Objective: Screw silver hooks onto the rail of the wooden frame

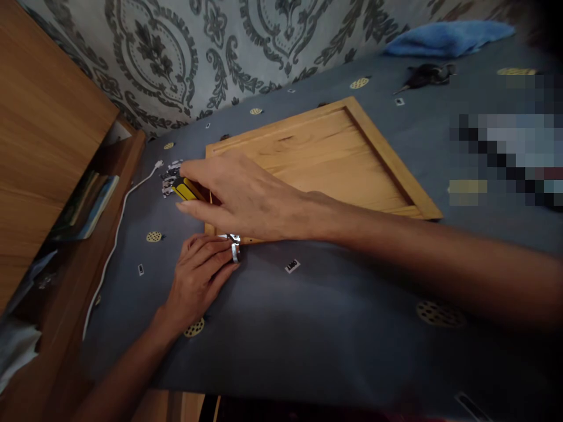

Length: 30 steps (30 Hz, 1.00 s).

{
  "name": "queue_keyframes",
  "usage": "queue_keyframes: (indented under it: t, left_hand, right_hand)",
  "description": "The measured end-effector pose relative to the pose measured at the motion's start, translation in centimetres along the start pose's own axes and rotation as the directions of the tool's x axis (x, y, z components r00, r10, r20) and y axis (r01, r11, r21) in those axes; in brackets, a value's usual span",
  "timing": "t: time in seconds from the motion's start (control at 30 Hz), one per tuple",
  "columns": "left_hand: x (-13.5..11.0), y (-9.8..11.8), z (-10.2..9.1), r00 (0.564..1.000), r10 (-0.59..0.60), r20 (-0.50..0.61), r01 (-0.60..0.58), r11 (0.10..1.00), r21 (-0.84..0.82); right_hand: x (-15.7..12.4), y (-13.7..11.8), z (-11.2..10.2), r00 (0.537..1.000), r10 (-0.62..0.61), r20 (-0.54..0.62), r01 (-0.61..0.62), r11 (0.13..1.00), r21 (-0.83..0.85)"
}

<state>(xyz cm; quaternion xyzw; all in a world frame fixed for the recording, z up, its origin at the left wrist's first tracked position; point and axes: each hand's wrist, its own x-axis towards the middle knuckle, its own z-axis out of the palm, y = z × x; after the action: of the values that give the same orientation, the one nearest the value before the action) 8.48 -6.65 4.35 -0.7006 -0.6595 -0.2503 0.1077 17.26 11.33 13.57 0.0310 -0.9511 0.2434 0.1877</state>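
Two hands, one tool, one panel. The right grip [246,193] is closed round the yellow-and-black tool [187,189], thumb and fingers on either side of it. The left grip [197,266], fingers nearly together, touches one shiny fitting [235,252] at the panel's near edge (pinched or merely steadied, I cannot tell). The panel [316,164] lies on the worktop [329,328], partly under the right grip. Just beyond that grip sit several metal pieces [169,179], too crowded to count; left of both grips runs one cable [115,234].
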Motion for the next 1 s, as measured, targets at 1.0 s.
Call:
queue_keyframes:
  t: [1.0]
  left_hand:
    - [-0.1, -0.1, 0.0, 1.000, -0.002, 0.002, 0.002, 1.000, 0.010]
  right_hand:
    - [-0.3, 0.1, -0.9, 0.988, -0.121, 0.096, 0.119, 0.993, 0.022]
